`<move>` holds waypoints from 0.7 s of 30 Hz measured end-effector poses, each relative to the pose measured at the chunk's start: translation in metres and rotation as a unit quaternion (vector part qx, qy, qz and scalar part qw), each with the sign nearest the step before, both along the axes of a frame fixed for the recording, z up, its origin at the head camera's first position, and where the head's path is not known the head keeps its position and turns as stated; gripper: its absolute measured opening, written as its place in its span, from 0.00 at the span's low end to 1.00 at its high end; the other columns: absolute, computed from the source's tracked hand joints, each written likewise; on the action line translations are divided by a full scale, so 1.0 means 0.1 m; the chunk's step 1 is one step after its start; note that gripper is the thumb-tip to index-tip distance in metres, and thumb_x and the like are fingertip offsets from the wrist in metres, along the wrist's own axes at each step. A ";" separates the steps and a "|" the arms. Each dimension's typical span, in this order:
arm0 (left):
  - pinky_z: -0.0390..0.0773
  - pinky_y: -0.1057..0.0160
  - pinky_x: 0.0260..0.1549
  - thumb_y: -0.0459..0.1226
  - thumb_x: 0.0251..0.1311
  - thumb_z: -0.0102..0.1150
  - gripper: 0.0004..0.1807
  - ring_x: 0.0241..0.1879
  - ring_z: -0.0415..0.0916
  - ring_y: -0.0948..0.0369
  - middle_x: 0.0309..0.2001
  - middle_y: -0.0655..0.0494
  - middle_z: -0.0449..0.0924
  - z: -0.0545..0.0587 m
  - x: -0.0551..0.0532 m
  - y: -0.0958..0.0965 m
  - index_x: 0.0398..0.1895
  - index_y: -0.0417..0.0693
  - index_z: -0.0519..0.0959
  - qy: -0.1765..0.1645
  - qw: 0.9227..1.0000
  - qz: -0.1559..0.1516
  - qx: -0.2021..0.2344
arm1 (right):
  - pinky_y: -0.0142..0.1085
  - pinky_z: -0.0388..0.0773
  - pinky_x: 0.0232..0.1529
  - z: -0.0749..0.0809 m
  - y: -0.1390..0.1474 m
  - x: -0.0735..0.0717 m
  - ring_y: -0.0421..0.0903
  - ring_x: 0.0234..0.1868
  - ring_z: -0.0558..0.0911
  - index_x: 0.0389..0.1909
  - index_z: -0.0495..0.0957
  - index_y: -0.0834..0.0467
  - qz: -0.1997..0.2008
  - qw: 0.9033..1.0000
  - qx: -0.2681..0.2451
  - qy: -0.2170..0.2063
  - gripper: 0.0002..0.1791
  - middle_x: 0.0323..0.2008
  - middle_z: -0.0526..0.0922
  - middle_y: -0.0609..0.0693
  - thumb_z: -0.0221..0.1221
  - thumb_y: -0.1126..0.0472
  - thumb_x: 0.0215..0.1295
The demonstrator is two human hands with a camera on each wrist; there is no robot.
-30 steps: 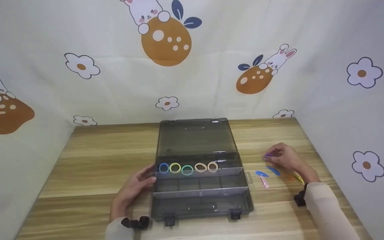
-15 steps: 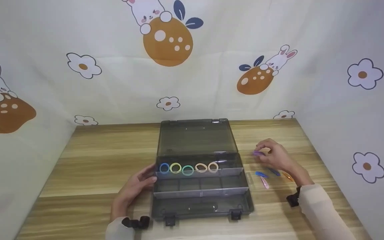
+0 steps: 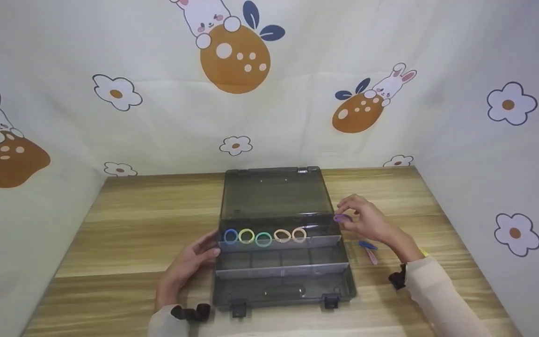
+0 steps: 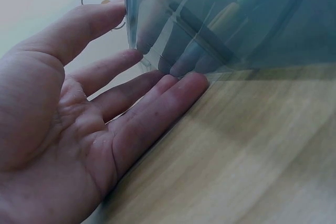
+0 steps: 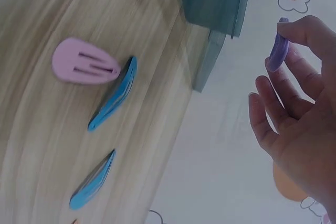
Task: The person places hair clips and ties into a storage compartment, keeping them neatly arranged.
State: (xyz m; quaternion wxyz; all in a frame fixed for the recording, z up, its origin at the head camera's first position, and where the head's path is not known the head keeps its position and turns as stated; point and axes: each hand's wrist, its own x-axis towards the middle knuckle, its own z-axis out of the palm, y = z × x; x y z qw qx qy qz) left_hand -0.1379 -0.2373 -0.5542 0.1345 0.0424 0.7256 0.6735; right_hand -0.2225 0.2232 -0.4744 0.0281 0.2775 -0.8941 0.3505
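Pinching purple clip (image 5: 280,50): right hand (image 3: 370,222). Left hand (image 3: 190,260), fingers extended, touches box (image 3: 276,286). Divider (image 3: 323,242) fronts 5 rings (image 3: 263,233); pink clip (image 5: 73,62) near.

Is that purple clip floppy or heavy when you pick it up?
Probably stiff: the purple clip shows no sag in the right hand. It's likely light, being small and slim. It might slip a bit, since its surface looks smooth.

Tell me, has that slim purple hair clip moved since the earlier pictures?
Yes. In the head view, the slim purple hair clip, pinched by the right hand, has moved left, toward the open, translucent grey plastic box, which has stayed put.
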 end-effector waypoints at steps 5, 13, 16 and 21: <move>0.79 0.65 0.54 0.36 0.68 0.60 0.38 0.69 0.68 0.44 0.74 0.33 0.61 0.00 0.00 0.00 0.77 0.36 0.56 0.001 1.000 -0.003 0.001 | 0.43 0.74 0.48 0.00 -0.10 -0.01 0.58 0.54 0.79 0.37 0.85 0.57 0.014 1.000 0.009 -0.005 0.10 0.50 0.82 0.60 0.67 0.70 0.53; 0.80 0.64 0.54 0.36 0.68 0.59 0.39 0.69 0.68 0.42 0.74 0.30 0.59 -0.01 0.00 -0.01 0.77 0.34 0.53 0.005 1.000 -0.015 0.016 | 0.48 0.76 0.54 -0.02 -0.27 -0.01 0.55 0.54 0.78 0.37 0.84 0.56 0.045 0.999 0.016 -0.024 0.08 0.49 0.82 0.57 0.67 0.67 0.57; 0.80 0.64 0.54 0.37 0.68 0.60 0.39 0.69 0.68 0.42 0.74 0.30 0.60 0.00 0.00 -0.01 0.77 0.35 0.54 0.004 1.000 -0.015 0.016 | 0.49 0.76 0.56 -0.03 -0.32 -0.02 0.55 0.54 0.78 0.37 0.84 0.57 0.051 0.998 0.021 -0.023 0.07 0.49 0.81 0.56 0.68 0.66 0.57; 0.79 0.65 0.55 0.36 0.68 0.60 0.39 0.70 0.66 0.42 0.74 0.31 0.60 0.01 0.01 0.00 0.77 0.35 0.54 0.000 1.000 -0.011 0.015 | 0.51 0.75 0.58 -0.06 -0.37 -0.04 0.57 0.54 0.79 0.37 0.85 0.58 0.063 0.998 0.017 -0.013 0.06 0.50 0.82 0.59 0.68 0.66 0.57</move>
